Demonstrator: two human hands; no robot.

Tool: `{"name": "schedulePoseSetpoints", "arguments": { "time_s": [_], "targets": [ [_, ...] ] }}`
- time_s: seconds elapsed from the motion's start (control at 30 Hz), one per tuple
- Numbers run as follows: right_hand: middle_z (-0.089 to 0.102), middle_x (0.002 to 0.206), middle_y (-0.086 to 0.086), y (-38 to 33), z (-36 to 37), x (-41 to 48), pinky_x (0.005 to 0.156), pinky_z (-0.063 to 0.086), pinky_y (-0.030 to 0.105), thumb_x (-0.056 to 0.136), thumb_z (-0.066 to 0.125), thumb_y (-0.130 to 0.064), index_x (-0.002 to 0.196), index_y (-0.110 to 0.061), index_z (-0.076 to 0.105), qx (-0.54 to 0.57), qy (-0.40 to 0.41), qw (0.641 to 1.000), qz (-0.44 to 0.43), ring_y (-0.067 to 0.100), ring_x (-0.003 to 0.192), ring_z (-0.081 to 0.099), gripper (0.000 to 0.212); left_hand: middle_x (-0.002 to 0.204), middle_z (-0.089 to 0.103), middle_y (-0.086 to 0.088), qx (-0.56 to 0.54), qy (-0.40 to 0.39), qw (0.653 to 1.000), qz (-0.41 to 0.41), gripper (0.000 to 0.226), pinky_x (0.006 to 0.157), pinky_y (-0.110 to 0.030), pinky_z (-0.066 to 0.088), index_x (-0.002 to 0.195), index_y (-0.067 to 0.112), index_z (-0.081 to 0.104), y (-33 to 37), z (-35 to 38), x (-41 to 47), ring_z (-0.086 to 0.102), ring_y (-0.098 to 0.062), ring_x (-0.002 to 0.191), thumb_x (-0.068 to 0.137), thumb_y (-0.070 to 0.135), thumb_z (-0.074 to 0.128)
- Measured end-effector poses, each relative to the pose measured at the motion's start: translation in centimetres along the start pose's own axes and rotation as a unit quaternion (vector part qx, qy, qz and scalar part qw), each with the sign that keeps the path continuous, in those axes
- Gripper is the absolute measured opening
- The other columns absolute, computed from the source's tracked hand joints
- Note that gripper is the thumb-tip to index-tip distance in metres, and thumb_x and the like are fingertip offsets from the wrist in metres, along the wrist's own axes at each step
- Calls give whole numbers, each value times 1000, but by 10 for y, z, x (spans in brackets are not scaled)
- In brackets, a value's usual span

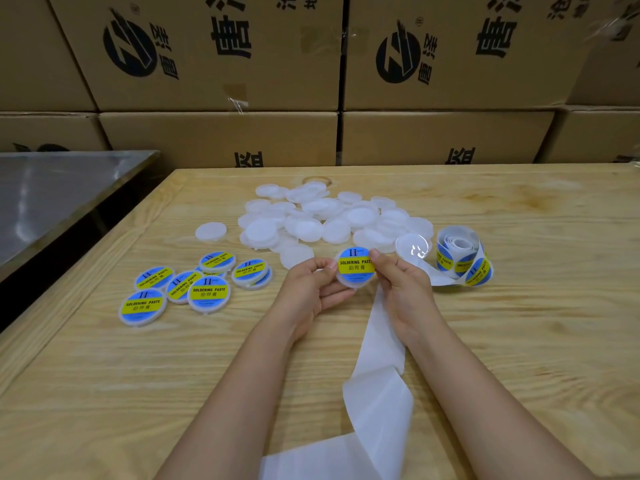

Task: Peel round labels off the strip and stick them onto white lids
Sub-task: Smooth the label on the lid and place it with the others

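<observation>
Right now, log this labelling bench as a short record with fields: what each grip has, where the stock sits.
left grip: holds the held lid, left edge
right grip: pinches its right edge
held lid: blue and yellow label on top
bare lids: pile beyond the hands
finished lids: cluster on the left
label roll: right of the pile
backing strip: trails toward the camera
surface: wooden table
</observation>
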State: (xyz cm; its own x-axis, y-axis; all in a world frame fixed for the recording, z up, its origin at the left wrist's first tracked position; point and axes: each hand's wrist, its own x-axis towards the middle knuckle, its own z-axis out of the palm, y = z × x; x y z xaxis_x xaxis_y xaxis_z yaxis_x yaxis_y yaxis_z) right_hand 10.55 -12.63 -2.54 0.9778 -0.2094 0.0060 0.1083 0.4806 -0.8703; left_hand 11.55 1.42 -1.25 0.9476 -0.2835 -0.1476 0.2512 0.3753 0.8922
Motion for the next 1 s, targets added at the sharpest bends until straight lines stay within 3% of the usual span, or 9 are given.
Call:
{"name": "schedulePoseSetpoints", "arguments": {
  "time_s": [0.17,0.27,0.47,0.6,0.8,0.9,1.0],
  "targets": [
    [68,92,16,3,-3,3,105,41,36,75,70,-17,80,0,67,-29,14,999,10,23,101,62,18,90,71,-16,2,-3,1000,-2,15,68,-29,59,105,-3,51,-1,0,1,72,-22,78,97,8,45],
    [70,92,15,4,-4,4,106,40,38,69,73,-21,79,-1,69,-43,20,999,9,24,103,63,22,91,70,-16,8,-4,1000,-2,10,69,-30,59,98,0,52,-2,-1,1,71,-22,78,98,8,45],
    [70,94,17,4,-5,5,107,39,41,64,74,-25,78,-1,69,-43,28,999,8,30,110,61,28,92,69,-15,42,-2,999,10,20,71,-27,59,110,-3,50,-3,0,1,71,-18,77,98,12,44],
    [71,89,12,5,-4,6,105,42,37,75,72,-16,75,-3,69,-49,33,998,5,23,100,64,14,97,68,-18,57,0,998,17,24,73,-28,59,113,-5,49,-4,1,0,71,-19,79,98,13,45],
    [72,90,13,5,-4,4,91,48,30,79,72,-15,74,-4,69,-99,53,994,-11,21,95,66,13,104,68,-22,72,11,997,19,30,75,-29,58,118,-10,49,-4,2,-1,70,-23,83,98,12,46],
    [71,80,5,6,-3,2,75,47,21,79,73,-16,71,-8,67,-167,73,982,-56,11,79,65,13,104,67,-23,72,16,997,20,29,75,-29,58,117,-10,50,-4,2,-1,70,-23,83,97,10,47],
    [67,74,-1,5,-1,0,69,46,17,79,73,-16,71,-11,65,-239,75,962,-108,6,70,60,13,101,68,-23,70,17,997,20,26,75,-28,58,114,-8,53,-5,1,0,71,-23,82,97,11,47]
  ]
}}
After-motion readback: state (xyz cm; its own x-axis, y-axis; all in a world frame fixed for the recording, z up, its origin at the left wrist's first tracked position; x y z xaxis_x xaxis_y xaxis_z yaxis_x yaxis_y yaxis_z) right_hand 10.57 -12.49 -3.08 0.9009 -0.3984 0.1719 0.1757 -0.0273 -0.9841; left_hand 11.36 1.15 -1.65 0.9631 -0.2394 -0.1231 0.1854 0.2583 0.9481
